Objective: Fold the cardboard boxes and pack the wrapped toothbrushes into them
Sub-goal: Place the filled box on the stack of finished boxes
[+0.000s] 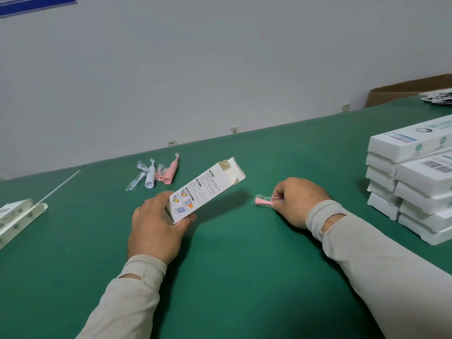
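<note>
An open-ended box (pixel 206 189) is gripped by the left hand (pixel 156 223) near the table's (pixel 244 277) middle, while a wrapped pink brush head (pixel 263 201) is pinched by the right hand (pixel 297 200). The loose wrapper may be snagged on the box flaps, or the head dropped, if it is fed in crookedly.

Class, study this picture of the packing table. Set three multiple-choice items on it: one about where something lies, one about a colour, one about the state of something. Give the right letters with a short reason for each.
1. Where do the stacked white boxes stand?
A. at the right of the table
B. between the two hands
C. at the left edge

2. What colour is the wrapped brush head that the right hand pinches?
A. blue
B. pink
C. yellow

3. In what state is the far end of the box that the left hand holds?
A. taped shut
C. crushed flat
B. open, flaps up

Answers:
1. A, the stacks stand to the right of the right hand on the green table.
2. B, pink shows through the clear wrap.
3. B, the flaps stand apart and the inside shows.
</note>
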